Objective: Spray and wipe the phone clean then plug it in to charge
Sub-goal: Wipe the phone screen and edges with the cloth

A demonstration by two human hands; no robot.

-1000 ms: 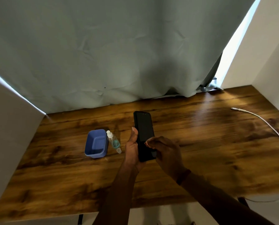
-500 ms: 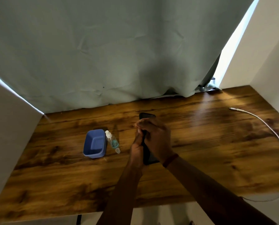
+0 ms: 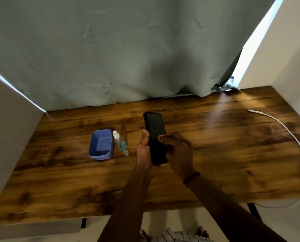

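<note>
Head view showed the phone (image 3: 154, 135) raised above the surface (image 3: 224, 154), right of the spray bottle (image 3: 120, 143). Left hand (image 3: 143, 151) was clamped along its edge; right hand (image 3: 178, 151) pressed fingertips (image 3: 160, 137) on the screen, no cloth discernible. Wiping well probably needed steady, full-length strokes against a firm grip.

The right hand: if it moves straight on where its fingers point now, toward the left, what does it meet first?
The phone: the right hand already reaches it, the left hand just behind.

Wooden table (image 3: 215, 163): blue tub (image 3: 101, 144), spray bottle (image 3: 120, 142) lying beside it, white cable (image 3: 288, 131) at right.
</note>
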